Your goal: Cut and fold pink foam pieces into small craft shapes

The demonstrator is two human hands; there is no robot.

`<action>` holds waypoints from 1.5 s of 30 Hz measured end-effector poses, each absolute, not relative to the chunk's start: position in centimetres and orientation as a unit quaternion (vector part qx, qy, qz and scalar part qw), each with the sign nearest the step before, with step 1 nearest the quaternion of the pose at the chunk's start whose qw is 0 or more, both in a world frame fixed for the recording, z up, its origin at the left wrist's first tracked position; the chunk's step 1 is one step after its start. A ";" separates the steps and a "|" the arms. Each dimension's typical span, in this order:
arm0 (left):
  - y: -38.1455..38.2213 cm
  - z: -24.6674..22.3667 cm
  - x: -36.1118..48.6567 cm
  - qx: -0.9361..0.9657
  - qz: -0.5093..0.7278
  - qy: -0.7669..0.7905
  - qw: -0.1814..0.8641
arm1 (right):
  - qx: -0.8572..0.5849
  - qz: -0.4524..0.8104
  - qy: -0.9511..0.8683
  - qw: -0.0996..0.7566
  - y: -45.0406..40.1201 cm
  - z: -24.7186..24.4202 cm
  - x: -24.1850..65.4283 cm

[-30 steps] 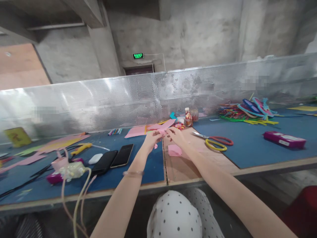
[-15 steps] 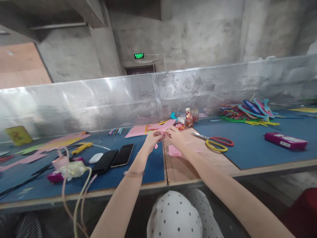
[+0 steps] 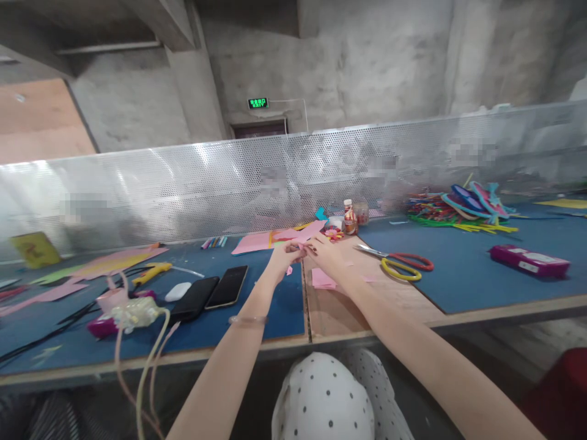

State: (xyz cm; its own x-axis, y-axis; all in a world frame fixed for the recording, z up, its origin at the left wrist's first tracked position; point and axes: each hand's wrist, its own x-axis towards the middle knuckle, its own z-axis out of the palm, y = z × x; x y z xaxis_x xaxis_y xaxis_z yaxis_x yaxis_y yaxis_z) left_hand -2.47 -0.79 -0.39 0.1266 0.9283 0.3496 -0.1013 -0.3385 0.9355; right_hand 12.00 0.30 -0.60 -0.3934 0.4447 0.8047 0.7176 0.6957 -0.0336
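Note:
My left hand [image 3: 283, 255] and my right hand [image 3: 322, 252] meet over the middle of the table, fingers pinched on a small piece of pink paper [image 3: 300, 245]. Most of that piece is hidden by the fingers, so its shape cannot be made out. Just below the left fingers a little pink scrap [image 3: 289, 271] shows. Under my right wrist lies a small stack of pink paper [image 3: 322, 279]. Larger pink sheets [image 3: 251, 242] lie beyond the hands. To the right, scissors [image 3: 398, 266] with one red and one yellow handle rest open on the wooden strip.
Left of my arms lie two dark phones [image 3: 228, 287], a white case [image 3: 178, 292], a yellow glue gun [image 3: 152, 274] and cables. A bottle [image 3: 350, 217] stands behind the hands. At right are a pile of pipe cleaners [image 3: 431, 214] and a purple box [image 3: 528, 261]. A perforated metal partition [image 3: 206, 189] runs behind.
Almost nothing differs. Both hands stay in the same place with the pink paper between their fingers, and the things on the table have not moved.

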 end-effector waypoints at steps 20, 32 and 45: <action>-0.8 -0.5 -2.4 0.607 0.559 0.346 0.447 | -0.372 -0.197 -0.812 0.404 -0.2 -0.3 12.0; -0.4 -0.8 -2.4 0.626 0.546 0.350 0.433 | -0.412 -0.188 -0.792 0.409 -0.7 -0.3 11.8; -0.6 -0.6 -2.3 0.613 0.552 0.334 0.456 | -0.417 -0.181 -0.788 0.416 -0.5 -0.3 11.8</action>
